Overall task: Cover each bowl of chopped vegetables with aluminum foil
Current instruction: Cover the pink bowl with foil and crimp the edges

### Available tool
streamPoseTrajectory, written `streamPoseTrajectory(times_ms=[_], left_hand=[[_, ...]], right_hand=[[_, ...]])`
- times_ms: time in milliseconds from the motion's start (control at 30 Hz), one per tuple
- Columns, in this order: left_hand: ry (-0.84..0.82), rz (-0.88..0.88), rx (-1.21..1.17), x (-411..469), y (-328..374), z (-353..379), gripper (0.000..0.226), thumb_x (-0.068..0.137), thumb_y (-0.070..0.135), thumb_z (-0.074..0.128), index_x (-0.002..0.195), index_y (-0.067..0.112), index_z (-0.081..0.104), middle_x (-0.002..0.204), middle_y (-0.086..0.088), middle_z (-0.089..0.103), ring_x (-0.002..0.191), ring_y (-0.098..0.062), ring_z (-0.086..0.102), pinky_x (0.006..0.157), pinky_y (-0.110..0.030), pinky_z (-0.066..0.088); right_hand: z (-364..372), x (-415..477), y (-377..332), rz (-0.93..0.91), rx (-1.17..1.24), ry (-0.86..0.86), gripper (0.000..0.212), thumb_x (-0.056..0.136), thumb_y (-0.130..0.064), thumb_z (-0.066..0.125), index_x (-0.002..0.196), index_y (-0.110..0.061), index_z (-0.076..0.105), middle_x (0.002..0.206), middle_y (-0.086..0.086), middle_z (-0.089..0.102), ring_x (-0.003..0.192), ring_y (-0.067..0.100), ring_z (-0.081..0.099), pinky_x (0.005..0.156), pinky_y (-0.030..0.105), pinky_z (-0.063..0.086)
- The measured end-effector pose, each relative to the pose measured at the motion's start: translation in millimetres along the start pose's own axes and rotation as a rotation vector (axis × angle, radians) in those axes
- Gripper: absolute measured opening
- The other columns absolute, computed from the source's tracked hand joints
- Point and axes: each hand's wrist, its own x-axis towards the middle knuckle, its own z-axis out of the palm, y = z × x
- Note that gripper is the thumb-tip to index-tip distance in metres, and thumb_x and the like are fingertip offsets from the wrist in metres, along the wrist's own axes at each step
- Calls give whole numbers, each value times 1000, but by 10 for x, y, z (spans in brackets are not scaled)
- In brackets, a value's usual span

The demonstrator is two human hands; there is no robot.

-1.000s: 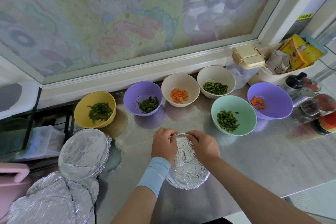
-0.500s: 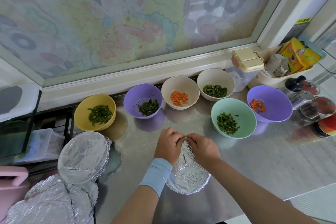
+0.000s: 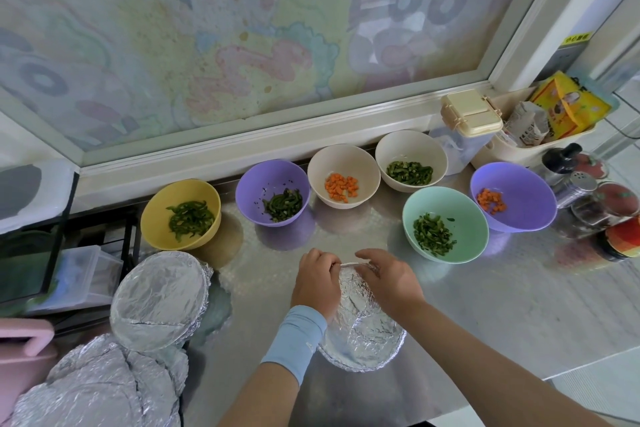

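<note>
On the counter (image 3: 485, 305), left hand (image 3: 317, 282) and right hand (image 3: 388, 279) pinch foil (image 3: 363, 322) round 1 rim; 6 uncovered bowls (image 3: 341, 175) wait, several wrapped bowls (image 3: 161, 298) look done.

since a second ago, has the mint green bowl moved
No. The mint green bowl sits where it was, same gap to the window sill and purple carrot bowl.

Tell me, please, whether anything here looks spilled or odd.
Nothing is spilled; only dark flecks cling to the inner wall of the left purple bowl, above its green strips.
</note>
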Motion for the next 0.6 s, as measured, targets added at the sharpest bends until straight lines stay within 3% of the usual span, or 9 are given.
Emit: streamPoseTrajectory(times_ms=[133, 233, 433, 500, 600], left_hand=[[9, 17, -2, 3, 24, -15, 18, 96, 10, 49, 95, 15, 67, 95, 5, 48, 101, -17, 45, 81, -23, 38], [40, 41, -17, -7, 47, 35, 23, 94, 8, 51, 102, 15, 72, 96, 2, 54, 100, -16, 47, 81, -21, 39], [74, 67, -44, -18, 13, 83, 16, 96, 21, 59, 99, 17, 74, 88, 5, 50, 95, -14, 48, 76, -21, 40], [84, 56, -22, -26, 27, 76, 16, 96, 20, 58, 98, 16, 74, 87, 4, 49, 94, -16, 48, 76, -24, 41], [155, 43, 6, -61, 6, 89, 13, 93, 13, 61, 93, 15, 74, 84, 2, 51, 89, -20, 49, 76, -31, 47]], right_hand=[[50, -13, -7, 21, -16, 36, 9, 91, -35, 66, 94, -32, 74, 78, -13, 71, 72, 7, 62, 71, 33, 52], [73, -1, -16, 43, -1, 52, 10, 90, -36, 66, 94, -34, 75, 78, -14, 72, 72, 6, 64, 71, 32, 53], [41, -3, -36, 16, -8, 40, 11, 91, -38, 66, 92, -34, 76, 77, -16, 72, 71, 4, 62, 68, 26, 51], [30, 18, -47, 1, -29, 1, 12, 92, -37, 64, 95, -33, 75, 83, -14, 72, 77, 6, 63, 70, 25, 49], [53, 39, -1, -88, -74, 43, 19, 93, -27, 65, 108, -23, 75, 118, -6, 68, 107, 14, 61, 89, 26, 48]])
